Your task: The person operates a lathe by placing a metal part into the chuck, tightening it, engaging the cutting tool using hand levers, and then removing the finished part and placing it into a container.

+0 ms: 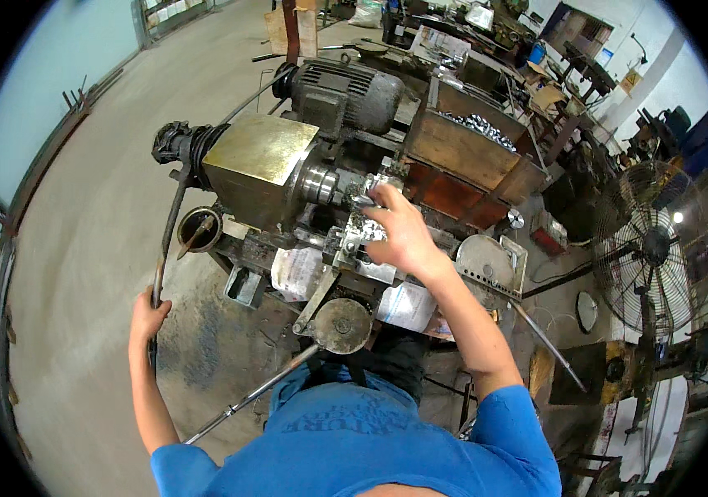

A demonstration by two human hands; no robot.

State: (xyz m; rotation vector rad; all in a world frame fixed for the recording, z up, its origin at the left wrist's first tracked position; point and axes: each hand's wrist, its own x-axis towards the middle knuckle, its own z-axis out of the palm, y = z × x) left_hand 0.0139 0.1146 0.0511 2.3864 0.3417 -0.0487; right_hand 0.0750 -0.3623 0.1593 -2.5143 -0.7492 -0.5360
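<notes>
My left hand [148, 317] is wrapped round a long metal lever [173, 217], which runs up to the black pulley end of a small lathe. Over the lathe's slide [362, 236] reaches my right hand [408, 236], fingers apart, thumb lower than the forefinger. Its fingertips are close to a small silvery metal piece [360, 200] by the spindle chuck [319, 184]; whether they touch it I cannot tell. A brass-coloured plate [261, 147] covers the headstock. Behind it sits a finned electric motor [350, 93].
A rusty metal bin [461, 149] with shiny small parts stands behind the lathe. Left of the machine is a round pot [199, 228] with a brush in it. A round disc [343, 325] and a long bar [258, 391] are near my body. At right stands a caged fan [652, 248].
</notes>
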